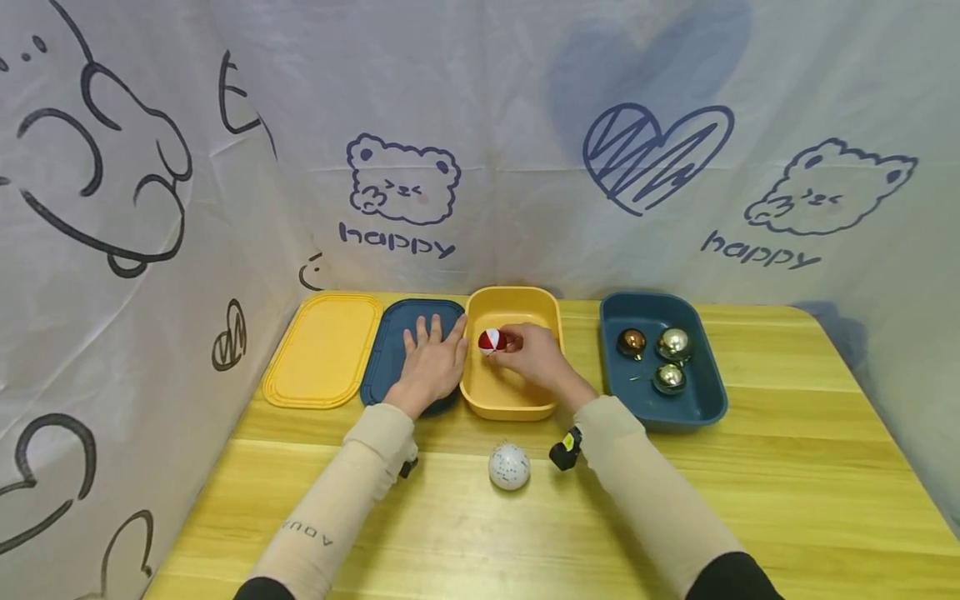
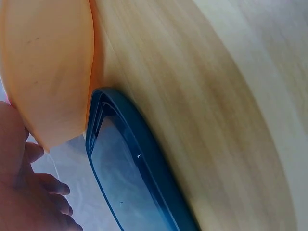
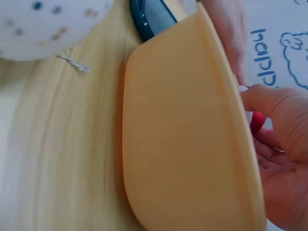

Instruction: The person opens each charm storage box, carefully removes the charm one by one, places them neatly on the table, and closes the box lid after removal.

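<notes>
My right hand (image 1: 534,358) pinches a small red-and-white ball (image 1: 492,341) over the yellow container (image 1: 498,397). In the right wrist view, the container wall hides much of the ball, and a red part (image 3: 258,122) shows beside the thumb. My left hand (image 1: 432,365) has its fingers straight and spread above the dark blue lid (image 1: 384,367), with the thumb side by the container's left rim. Whether it touches the rim, I cannot tell. On the table in front of the container lies a white speckled ball (image 1: 509,467).
To the right stands a dark blue container (image 1: 705,404) holding a brown bauble (image 1: 632,342) and two gold baubles (image 1: 672,343). A yellow lid (image 1: 324,350) lies at the far left. White cloth (image 1: 510,208) with drawings hangs behind the wooden table (image 1: 795,467).
</notes>
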